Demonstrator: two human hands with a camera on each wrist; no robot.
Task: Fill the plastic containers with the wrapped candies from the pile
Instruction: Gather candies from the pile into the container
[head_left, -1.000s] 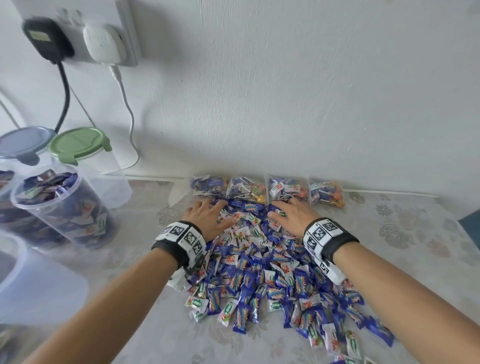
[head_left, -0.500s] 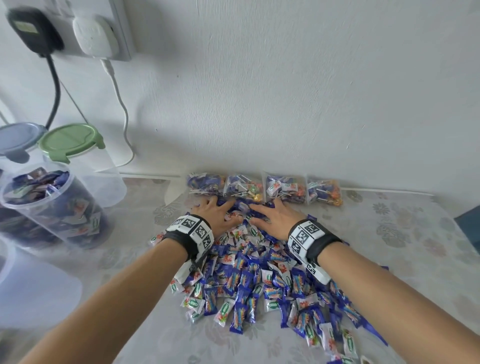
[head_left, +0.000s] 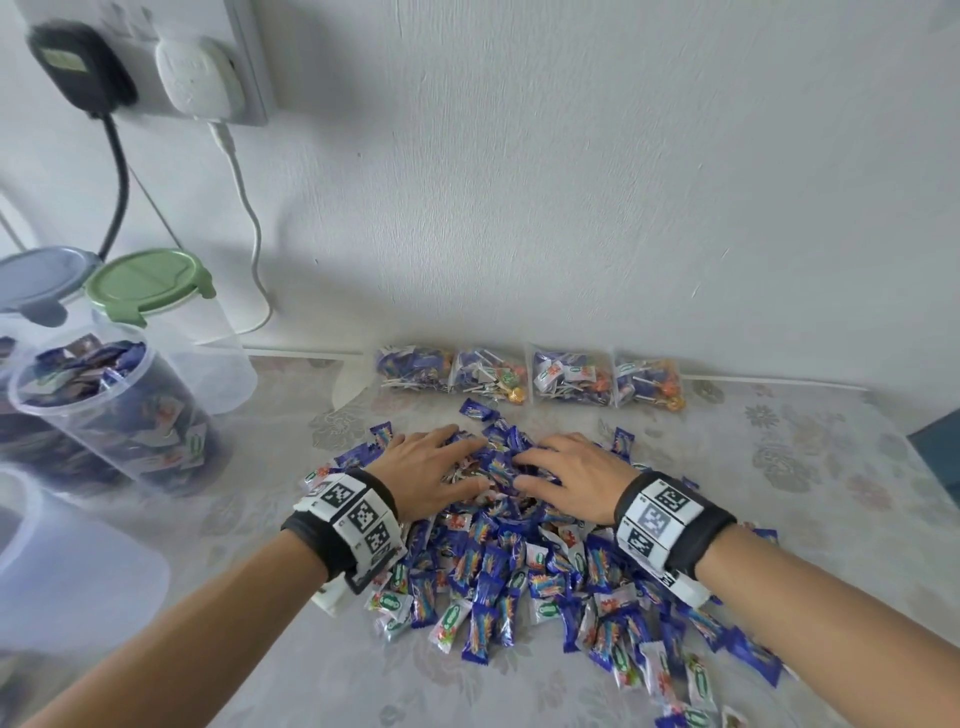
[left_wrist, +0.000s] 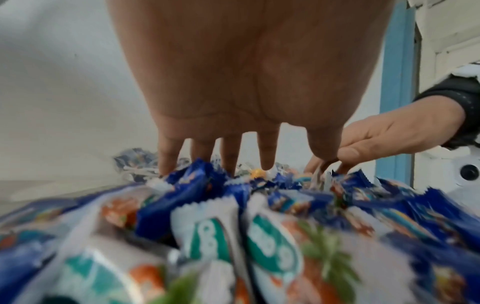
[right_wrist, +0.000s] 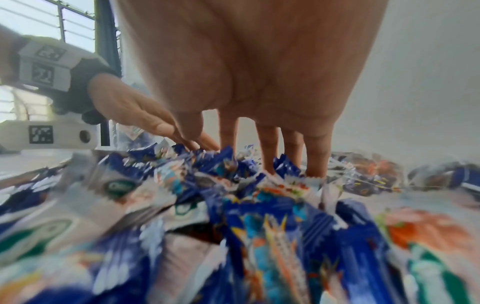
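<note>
As the two hands drew back from the row of lollipop bags (head_left: 530, 375) near the wall, they bunched wrapped candies between them at the centre of the frame. The left hand (head_left: 428, 475) and right hand (head_left: 569, 480) lay palm down on the pile of wrapped candies (head_left: 519, 561), fingers straight and splayed, tips almost meeting, gripping nothing yet. A heap had risen between them, probably ready for scooping. The open candy-filled container (head_left: 111, 410) stood at the left edge, beside the green-lidded container (head_left: 156, 291) and well apart from the hands.
</note>
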